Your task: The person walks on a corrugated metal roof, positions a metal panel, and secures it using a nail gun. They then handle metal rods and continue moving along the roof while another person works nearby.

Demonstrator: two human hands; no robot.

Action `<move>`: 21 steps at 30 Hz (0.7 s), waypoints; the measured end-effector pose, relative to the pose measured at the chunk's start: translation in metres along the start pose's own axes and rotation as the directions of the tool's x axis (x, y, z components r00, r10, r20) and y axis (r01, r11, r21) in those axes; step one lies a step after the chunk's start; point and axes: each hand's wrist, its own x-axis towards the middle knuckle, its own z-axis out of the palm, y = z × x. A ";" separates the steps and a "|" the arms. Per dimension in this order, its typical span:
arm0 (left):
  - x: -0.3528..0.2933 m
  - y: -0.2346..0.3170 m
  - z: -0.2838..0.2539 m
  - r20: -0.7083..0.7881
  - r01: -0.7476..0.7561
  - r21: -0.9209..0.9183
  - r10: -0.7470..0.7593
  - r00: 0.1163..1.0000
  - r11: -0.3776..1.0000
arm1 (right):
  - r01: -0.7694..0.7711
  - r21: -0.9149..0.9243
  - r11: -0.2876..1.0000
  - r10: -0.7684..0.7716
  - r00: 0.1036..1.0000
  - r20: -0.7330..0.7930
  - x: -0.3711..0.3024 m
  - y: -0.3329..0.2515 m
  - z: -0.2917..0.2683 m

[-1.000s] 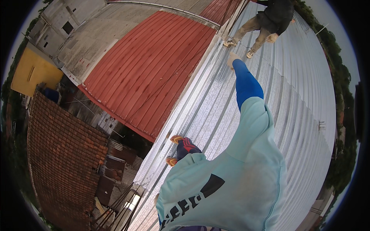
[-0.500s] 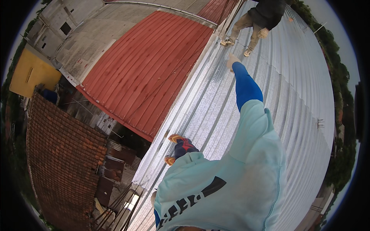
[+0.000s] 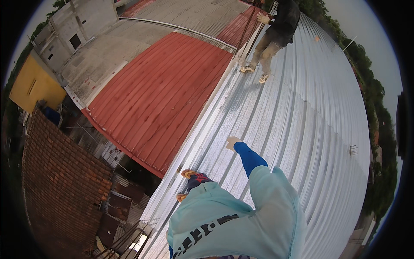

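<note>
My right hand (image 3: 233,143), in a pale glove with a blue sleeve behind it, hangs above the silvery ribbed metal roof (image 3: 276,129). Its small, partly visible fingers look apart, and I make out nothing in them. Below it to the left, my sandalled feet (image 3: 188,173) stand near the roof's edge. My left hand is out of sight; only a sliver of blue sleeve shows beside my light teal shirt (image 3: 267,207).
Ahead on the metal roof stands a person (image 3: 276,32) in a dark top, one gloved hand raised. A lower red metal roof (image 3: 159,99) borders the left edge, with a tiled roof (image 3: 64,181) farther down. Dark rods (image 3: 123,241) stick up at lower left.
My right arm has come down and back from its outstretched reach toward the other person. That person has raised a gloved hand. The view has shifted.
</note>
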 end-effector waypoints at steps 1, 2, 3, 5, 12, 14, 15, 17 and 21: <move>0.004 0.006 0.004 0.021 -0.019 0.015 0.018 1.000 1.000 | -0.018 0.001 1.000 0.018 0.994 0.108 -0.019 0.009 0.031; 0.006 0.008 0.005 0.026 -0.024 0.017 0.024 0.999 1.000 | -0.052 0.031 0.998 0.045 0.977 0.209 -0.035 0.004 0.055; 0.006 0.006 0.003 0.022 -0.018 0.025 0.018 1.000 1.000 | -0.039 0.097 0.995 0.009 0.957 0.290 -0.054 -0.009 0.071; 0.008 0.012 0.010 0.037 -0.035 0.028 0.034 0.999 0.999 | -0.039 0.097 0.995 0.002 0.935 0.355 -0.077 -0.011 0.104; -0.004 -0.018 0.006 -0.025 -0.023 -0.051 0.022 0.999 0.998 | 0.077 0.184 0.980 -0.116 0.970 0.212 -0.089 -0.046 0.121; 0.000 -0.033 -0.003 -0.045 -0.055 -0.053 0.053 0.998 0.997 | 0.008 0.251 0.968 -0.068 0.971 0.231 -0.088 -0.047 0.114; -0.007 -0.042 -0.018 -0.082 -0.047 -0.045 0.043 0.996 0.998 | -0.053 0.421 0.906 -0.042 0.976 0.214 -0.085 -0.053 0.115; -0.028 -0.058 -0.035 -0.154 0.028 -0.024 -0.031 0.988 0.999 | 0.046 0.464 0.884 -0.111 0.987 0.115 -0.089 -0.054 0.120; -0.047 -0.081 -0.071 -0.409 0.132 -0.171 -0.192 0.892 0.976 | 0.406 0.275 0.872 -0.425 0.905 0.011 -0.056 -0.030 0.140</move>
